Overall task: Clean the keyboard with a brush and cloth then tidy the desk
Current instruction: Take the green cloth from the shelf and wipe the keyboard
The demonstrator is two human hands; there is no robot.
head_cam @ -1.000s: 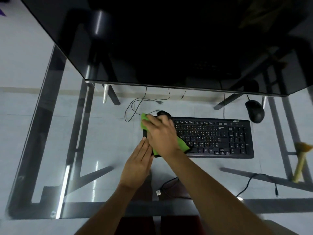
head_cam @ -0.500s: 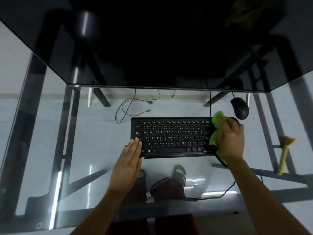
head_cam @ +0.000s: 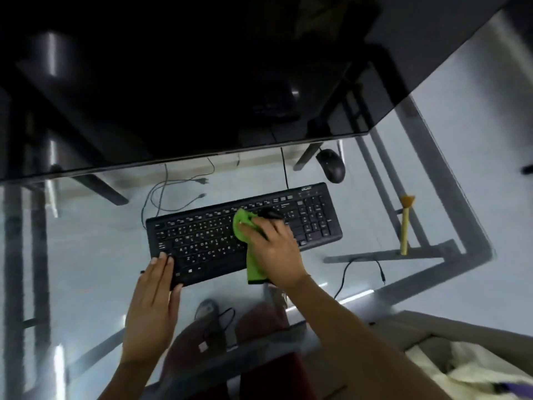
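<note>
Left hand: my left hand point(head_cam: 151, 307) lies flat, fingers straight, pressing the keyboard's point(head_cam: 245, 232) near-left corner.
Right hand: my right hand point(head_cam: 272, 249) clutches the green cloth point(head_cam: 249, 241) mid-keyboard.
Brush: the brush point(head_cam: 406, 223) stands upright, far right.
Risk: I judge hard wiping could slide the keyboard on glass, or drag its cable point(head_cam: 284, 171).
Writing: logo at top-right corner, unreadable.

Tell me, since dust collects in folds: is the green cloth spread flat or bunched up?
Bunched. The green cloth is crumpled under the right hand on the keyboard, one end trailing off the front edge.
</note>
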